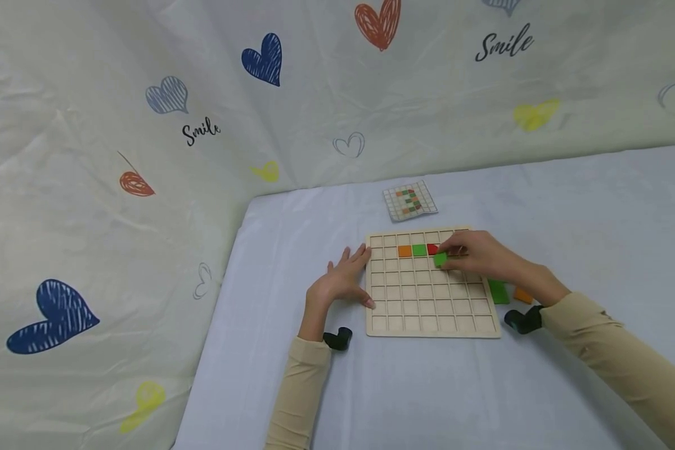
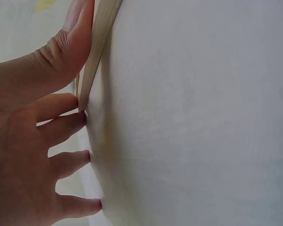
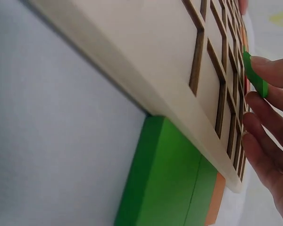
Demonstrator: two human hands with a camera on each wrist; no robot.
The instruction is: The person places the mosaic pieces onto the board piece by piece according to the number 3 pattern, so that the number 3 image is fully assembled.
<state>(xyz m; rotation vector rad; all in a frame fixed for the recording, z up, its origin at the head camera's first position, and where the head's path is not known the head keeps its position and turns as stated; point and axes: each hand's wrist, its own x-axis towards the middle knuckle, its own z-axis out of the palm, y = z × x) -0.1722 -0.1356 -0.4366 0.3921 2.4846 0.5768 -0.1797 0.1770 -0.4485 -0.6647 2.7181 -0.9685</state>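
Observation:
A wooden grid board (image 1: 422, 306) lies on the white cloth, with an orange tile (image 1: 405, 250), a green tile (image 1: 419, 250) and a red tile (image 1: 432, 249) in one row of its cells. My right hand (image 1: 478, 253) pinches another green tile (image 3: 255, 75) between thumb and fingers, held tilted over the board just below the red one. At the board's left edge rests my left hand (image 1: 339, 282), fingers spread, the thumb (image 2: 75, 42) on the rim and fingertips at the side and on the cloth.
Behind the board lies a pattern card (image 1: 410, 201) with a printed grid of coloured squares. Green tiles (image 3: 170, 174) and an orange tile (image 1: 523, 295) sit against the board's right edge, partly under my right arm. Black wrist mounts (image 1: 339, 339) hang from both wrists.

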